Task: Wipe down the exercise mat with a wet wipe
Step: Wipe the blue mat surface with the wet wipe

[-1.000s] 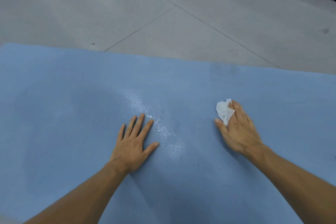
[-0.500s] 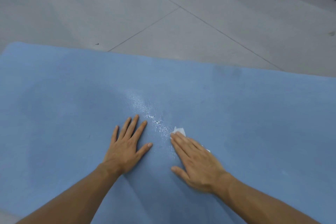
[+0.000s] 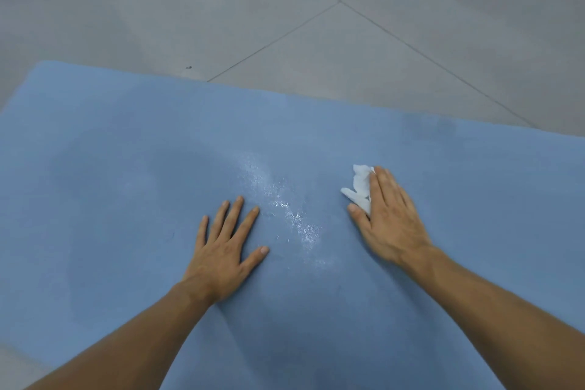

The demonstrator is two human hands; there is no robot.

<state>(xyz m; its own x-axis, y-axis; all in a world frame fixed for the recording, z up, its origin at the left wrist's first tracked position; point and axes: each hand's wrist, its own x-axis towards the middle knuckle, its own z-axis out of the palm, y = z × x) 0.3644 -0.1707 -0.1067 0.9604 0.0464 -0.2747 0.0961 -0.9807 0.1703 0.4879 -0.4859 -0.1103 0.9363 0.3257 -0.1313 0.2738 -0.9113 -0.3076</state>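
Observation:
A blue exercise mat (image 3: 126, 142) fills most of the view, lying flat on the floor. My left hand (image 3: 224, 247) rests flat on it, fingers straight and spread. My right hand (image 3: 389, 218) lies palm down with straight fingers pressing a crumpled white wet wipe (image 3: 359, 188) onto the mat; part of the wipe sticks out past the fingers. Between the two hands runs a glistening wet streak (image 3: 285, 209).
Grey tiled floor (image 3: 285, 3) with thin joint lines lies beyond the mat's far edge. The mat's far left corner (image 3: 41, 68) is in view. A darker patch (image 3: 433, 127) marks the mat near its far edge.
My right hand has slid the wipe to the right, away from the wet streak next to my left hand. My left hand has stayed in place on the mat.

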